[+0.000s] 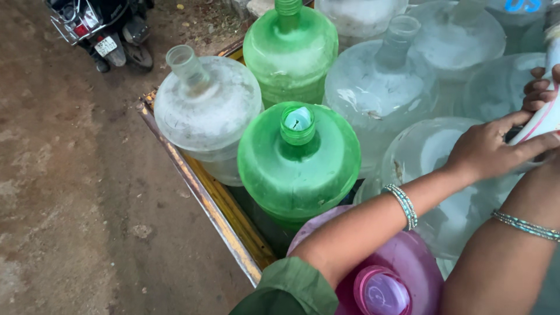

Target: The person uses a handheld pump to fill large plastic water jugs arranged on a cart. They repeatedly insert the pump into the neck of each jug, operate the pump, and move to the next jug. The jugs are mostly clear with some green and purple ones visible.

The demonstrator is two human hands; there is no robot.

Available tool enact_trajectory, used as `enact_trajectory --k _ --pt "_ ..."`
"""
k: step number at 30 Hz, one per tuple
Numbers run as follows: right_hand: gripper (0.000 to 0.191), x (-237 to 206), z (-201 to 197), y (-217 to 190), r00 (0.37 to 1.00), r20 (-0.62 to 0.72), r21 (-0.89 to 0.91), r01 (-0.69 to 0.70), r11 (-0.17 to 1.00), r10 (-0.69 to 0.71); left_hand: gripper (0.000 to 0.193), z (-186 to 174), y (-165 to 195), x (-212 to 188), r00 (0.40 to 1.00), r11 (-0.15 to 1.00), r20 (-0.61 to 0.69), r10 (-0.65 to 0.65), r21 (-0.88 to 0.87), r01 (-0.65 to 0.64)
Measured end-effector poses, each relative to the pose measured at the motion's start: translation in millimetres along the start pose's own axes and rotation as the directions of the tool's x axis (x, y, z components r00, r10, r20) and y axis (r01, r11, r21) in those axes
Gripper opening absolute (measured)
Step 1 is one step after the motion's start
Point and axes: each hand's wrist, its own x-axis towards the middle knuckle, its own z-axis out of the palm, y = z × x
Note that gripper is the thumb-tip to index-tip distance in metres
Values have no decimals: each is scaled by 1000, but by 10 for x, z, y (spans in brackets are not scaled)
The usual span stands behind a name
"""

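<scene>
My left hand point(490, 153) reaches across from the lower middle, green sleeve at the elbow and a beaded bangle on the wrist. It grips a white tube with a pink stripe point(545, 116) at the right edge. My right hand point(539, 87) curls its fingers around the same tube just above; its forearm, also with a bangle, rises from the bottom right. Both hands are over a clear, frosted water jug point(434, 181). To their left stands a green jug point(298, 163) with something white in its neck. A pink jug with a pink cap point(382, 291) lies under my left arm.
Several more big jugs crowd the cart: a second green one point(290, 49) at the back and clear ones point(204, 102) point(379, 81). The cart's yellow metal rim point(204, 201) runs diagonally. Bare dirt ground lies to the left, with a parked motorbike point(108, 29) at the top left.
</scene>
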Motion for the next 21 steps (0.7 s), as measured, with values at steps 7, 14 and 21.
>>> enact_trajectory --k 7,14,21 --pt "25 27 -50 -12 1000 -2 -8 -9 1000 9 72 -12 10 -14 1000 1000 -9 -3 10 3" --pt "25 43 -55 8 1000 5 4 -13 1000 13 71 -19 9 -5 999 1000 -37 26 3 -26" --pt "25 -43 89 4 1000 23 29 1 1000 -2 61 -79 113 -120 999 999 -47 17 -48 -20"
